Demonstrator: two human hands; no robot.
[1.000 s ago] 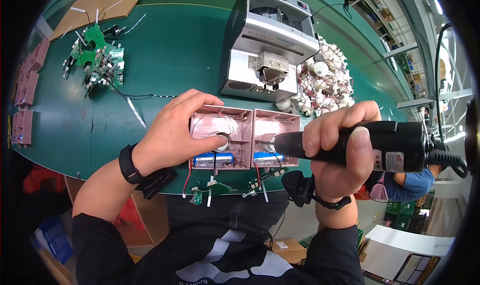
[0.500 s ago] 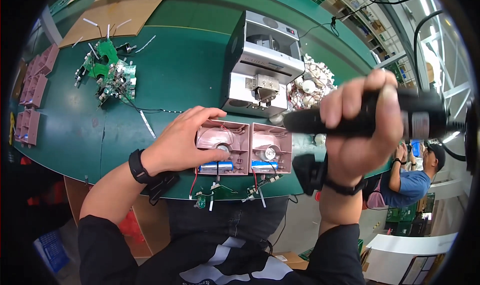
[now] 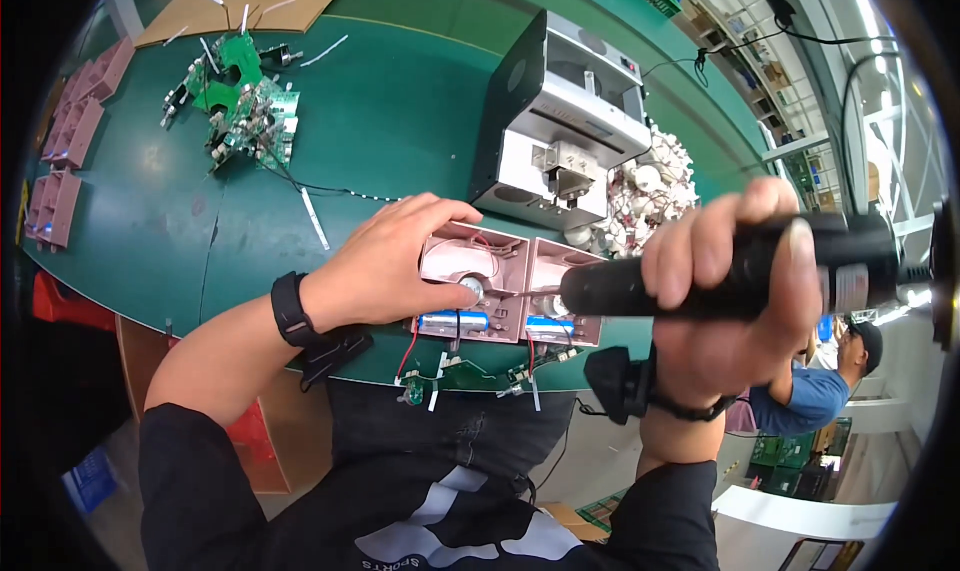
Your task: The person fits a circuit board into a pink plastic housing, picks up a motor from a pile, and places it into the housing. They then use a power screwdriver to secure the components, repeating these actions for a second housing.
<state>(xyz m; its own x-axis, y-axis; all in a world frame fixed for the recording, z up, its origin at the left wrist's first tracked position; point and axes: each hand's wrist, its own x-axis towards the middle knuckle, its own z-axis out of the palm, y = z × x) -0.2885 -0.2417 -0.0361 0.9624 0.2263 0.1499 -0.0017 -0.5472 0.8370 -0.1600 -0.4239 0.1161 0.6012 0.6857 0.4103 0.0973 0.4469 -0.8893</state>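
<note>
My left hand (image 3: pixel 385 256) grips a pink plastic housing (image 3: pixel 518 261) by its left side, with the thumb on a round silver part (image 3: pixel 471 288) inside. A blue cylindrical battery (image 3: pixel 455 321) lies along the housing's near side. Red and black wires lead to a small green circuit board (image 3: pixel 465 374) in front. My right hand (image 3: pixel 730 281) is closed around a black electric screwdriver (image 3: pixel 610 289). Its thin bit points left into the gripped housing, near the round part. Beside this housing, partly covered by the screwdriver, sits a second pink housing (image 3: pixel 573 255), also with a battery.
Behind the housings stands a grey and black machine (image 3: pixel 575 121), beside a heap of white wired parts (image 3: pixel 650 186). Green circuit boards (image 3: pixel 245 106) are piled at the far left. More pink housings (image 3: pixel 55 209) line the left edge. A person (image 3: pixel 810 391) is at the right.
The screwdriver has come left and down, its bit now over the gripped housing. My left hand still holds that housing. The view has shifted slightly.
</note>
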